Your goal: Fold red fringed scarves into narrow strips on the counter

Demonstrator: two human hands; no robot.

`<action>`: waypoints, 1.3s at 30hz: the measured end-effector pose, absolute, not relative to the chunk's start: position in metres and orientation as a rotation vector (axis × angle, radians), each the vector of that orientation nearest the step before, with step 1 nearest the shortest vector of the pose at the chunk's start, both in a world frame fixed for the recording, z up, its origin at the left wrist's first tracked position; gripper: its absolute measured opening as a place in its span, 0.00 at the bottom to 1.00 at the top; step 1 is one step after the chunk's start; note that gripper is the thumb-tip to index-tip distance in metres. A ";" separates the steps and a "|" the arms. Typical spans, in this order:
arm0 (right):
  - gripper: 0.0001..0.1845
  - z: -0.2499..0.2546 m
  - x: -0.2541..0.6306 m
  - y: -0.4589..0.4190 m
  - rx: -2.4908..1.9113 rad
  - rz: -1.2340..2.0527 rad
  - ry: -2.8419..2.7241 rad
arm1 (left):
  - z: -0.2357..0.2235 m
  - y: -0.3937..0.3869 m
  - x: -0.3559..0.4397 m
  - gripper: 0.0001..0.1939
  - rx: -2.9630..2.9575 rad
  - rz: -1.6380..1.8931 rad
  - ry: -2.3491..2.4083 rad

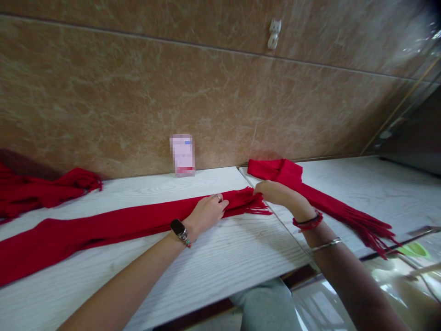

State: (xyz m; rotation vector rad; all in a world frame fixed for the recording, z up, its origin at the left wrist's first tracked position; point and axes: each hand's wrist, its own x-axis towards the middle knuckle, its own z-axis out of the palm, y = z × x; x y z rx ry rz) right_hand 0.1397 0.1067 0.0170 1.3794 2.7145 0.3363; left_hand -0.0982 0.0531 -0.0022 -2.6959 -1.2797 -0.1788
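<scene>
A long red scarf (103, 225) lies stretched across the white table (213, 257), its fringed end (251, 204) near the table's right edge. My left hand (206, 211) rests flat on the scarf just behind the fringe, fingers spread, a watch on the wrist. My right hand (275, 192) is closed on the fringed end from the right, with red cords and a bangle on the wrist. A second red scarf (310, 193) lies folded on the neighbouring table (372, 193), its fringe (375, 234) hanging toward the front edge.
More red scarves (37, 191) are heaped at the far left against the brown tiled wall. A small blurred card (182, 155) leans on the wall behind the scarf. A narrow gap divides the two tables. A green object (415, 249) sits low at right.
</scene>
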 end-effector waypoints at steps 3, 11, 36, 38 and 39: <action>0.17 0.023 0.156 0.107 1.438 0.304 2.726 | -0.002 0.053 -0.098 0.16 -2.767 -0.186 -1.220; 0.21 0.027 0.111 0.092 1.010 -0.262 3.162 | -0.008 0.057 -0.099 0.13 -2.864 -0.296 -1.194; 0.15 0.026 0.141 0.113 1.403 0.059 2.778 | -0.019 0.061 -0.107 0.26 -2.840 -0.100 -1.458; 0.14 0.025 0.131 0.109 1.325 0.055 3.015 | -0.019 0.062 -0.107 0.26 -2.829 -0.100 -1.465; 0.14 0.023 0.124 0.107 1.222 0.025 3.120 | -0.019 0.061 -0.107 0.26 -2.825 -0.102 -1.468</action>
